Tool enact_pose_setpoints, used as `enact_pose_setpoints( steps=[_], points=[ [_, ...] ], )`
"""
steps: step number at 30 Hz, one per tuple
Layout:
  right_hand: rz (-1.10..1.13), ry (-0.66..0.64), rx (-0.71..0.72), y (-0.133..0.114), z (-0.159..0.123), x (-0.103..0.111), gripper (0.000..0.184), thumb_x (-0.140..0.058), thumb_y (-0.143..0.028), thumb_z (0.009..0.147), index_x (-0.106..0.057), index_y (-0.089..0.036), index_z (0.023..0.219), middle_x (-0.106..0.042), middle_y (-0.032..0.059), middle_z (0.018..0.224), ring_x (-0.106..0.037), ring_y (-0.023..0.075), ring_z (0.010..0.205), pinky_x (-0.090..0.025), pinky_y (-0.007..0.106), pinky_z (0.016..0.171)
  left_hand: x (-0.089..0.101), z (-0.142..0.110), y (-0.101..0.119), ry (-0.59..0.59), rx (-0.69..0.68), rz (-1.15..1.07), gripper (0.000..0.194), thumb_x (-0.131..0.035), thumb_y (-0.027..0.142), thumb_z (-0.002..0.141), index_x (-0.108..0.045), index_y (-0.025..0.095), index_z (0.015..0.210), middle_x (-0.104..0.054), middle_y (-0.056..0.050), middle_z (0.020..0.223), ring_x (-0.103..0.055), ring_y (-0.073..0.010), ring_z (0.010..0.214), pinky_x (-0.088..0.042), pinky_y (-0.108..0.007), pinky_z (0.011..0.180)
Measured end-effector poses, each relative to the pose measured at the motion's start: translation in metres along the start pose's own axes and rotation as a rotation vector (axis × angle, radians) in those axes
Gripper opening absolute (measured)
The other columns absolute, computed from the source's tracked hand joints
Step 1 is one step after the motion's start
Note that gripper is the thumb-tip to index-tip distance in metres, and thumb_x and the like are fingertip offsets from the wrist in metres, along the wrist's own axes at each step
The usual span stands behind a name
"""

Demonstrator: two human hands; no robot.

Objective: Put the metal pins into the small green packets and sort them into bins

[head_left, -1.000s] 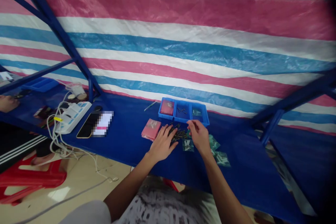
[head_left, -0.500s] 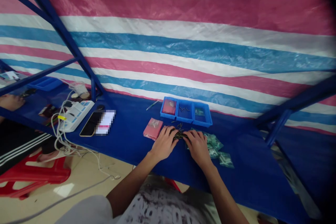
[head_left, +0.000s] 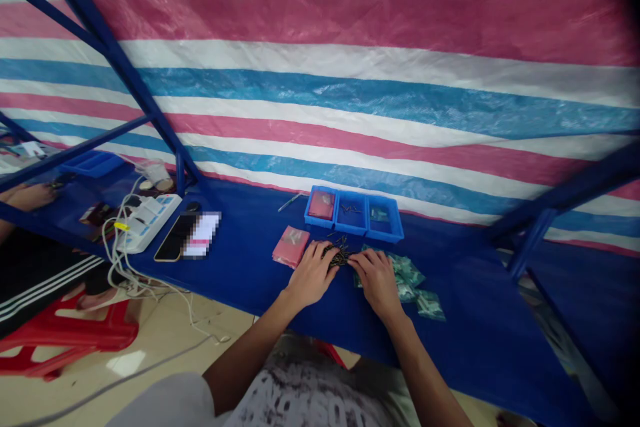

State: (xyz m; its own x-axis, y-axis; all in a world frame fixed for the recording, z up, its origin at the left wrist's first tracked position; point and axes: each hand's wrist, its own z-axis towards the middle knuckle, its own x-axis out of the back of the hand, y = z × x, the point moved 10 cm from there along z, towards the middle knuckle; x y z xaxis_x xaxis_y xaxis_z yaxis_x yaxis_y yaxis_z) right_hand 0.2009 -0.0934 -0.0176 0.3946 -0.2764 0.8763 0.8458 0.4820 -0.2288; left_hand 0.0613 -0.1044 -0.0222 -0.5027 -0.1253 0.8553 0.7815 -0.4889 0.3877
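A loose pile of small, dark, screw-like pieces [head_left: 341,255] lies on the blue table between my two hands. My left hand [head_left: 313,272] rests at the pile's left side, fingers apart and curved over its edge. From the right, my right hand [head_left: 377,278] touches the pile with its fingertips, its fingers loosely bent and apart. Left of my left hand sits a stack of pink packets [head_left: 291,247]. Small clear-green bags [head_left: 409,280] are heaped beside and partly behind my right hand. What lies under the fingers is hidden.
A blue three-compartment tray [head_left: 353,232] stands behind the pile, holding a pink packet, a few dark pieces and a greenish bag. Leftward are a phone [head_left: 176,238], a white power strip [head_left: 150,223] with tangled cables, and another person's hand [head_left: 33,197]. Blue frame bars [head_left: 145,103] rise there.
My right fingertips have shifted slightly at the pile's right edge, showing more of the pieces. My left hand stays in place. The other person's hand has moved a little to the right.
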Motion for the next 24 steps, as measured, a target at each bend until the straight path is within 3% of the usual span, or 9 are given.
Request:
enact_pose_setpoints(
  steps=[7, 12, 18, 24],
  points=[
    [0.001, 0.005, -0.01, -0.002, 0.001, 0.003, 0.033, -0.043, -0.032, 0.113, -0.072, -0.024, 0.101, -0.066, 0.0098, 0.096, -0.057, 0.0283, 0.091, -0.038, 0.04, 0.078, 0.0, 0.0, 0.004, -0.005, -0.013, 0.013, 0.048, -0.045, 0.03, 0.11, -0.042, 0.032, 0.158, -0.051, -0.01, 0.15, -0.048, -0.0309, 0.141, -0.04, -0.057, 0.122],
    [0.028, 0.015, -0.042, 0.0, 0.002, 0.003, 0.036, -0.04, -0.034, 0.113, -0.07, -0.023, 0.097, -0.065, 0.0093, 0.094, -0.06, 0.0279, 0.091, -0.04, 0.038, 0.078, 0.001, 0.0, 0.004, -0.014, -0.016, 0.023, 0.045, -0.048, 0.028, 0.109, -0.049, 0.036, 0.154, -0.047, -0.009, 0.153, -0.045, -0.0313, 0.144, -0.04, -0.059, 0.123],
    [0.134, 0.089, -0.119, 0.01, -0.003, 0.006, 0.035, -0.039, -0.04, 0.114, -0.069, -0.022, 0.115, -0.069, 0.0101, 0.103, -0.065, 0.0272, 0.09, -0.045, 0.039, 0.081, -0.002, 0.0, 0.004, -0.013, -0.019, 0.03, 0.045, -0.05, 0.026, 0.108, -0.052, 0.035, 0.152, -0.045, -0.009, 0.155, -0.041, -0.0322, 0.148, -0.036, -0.06, 0.125],
    [0.097, 0.101, -0.185, 0.018, -0.006, -0.003, 0.036, -0.04, -0.043, 0.113, -0.07, -0.022, 0.115, -0.07, 0.0103, 0.104, -0.066, 0.0283, 0.089, -0.048, 0.039, 0.081, -0.004, -0.001, 0.002, -0.015, -0.029, -0.016, 0.048, -0.051, 0.026, 0.107, -0.048, 0.03, 0.155, -0.045, -0.012, 0.155, -0.04, -0.0359, 0.149, -0.035, -0.065, 0.124]
  ],
)
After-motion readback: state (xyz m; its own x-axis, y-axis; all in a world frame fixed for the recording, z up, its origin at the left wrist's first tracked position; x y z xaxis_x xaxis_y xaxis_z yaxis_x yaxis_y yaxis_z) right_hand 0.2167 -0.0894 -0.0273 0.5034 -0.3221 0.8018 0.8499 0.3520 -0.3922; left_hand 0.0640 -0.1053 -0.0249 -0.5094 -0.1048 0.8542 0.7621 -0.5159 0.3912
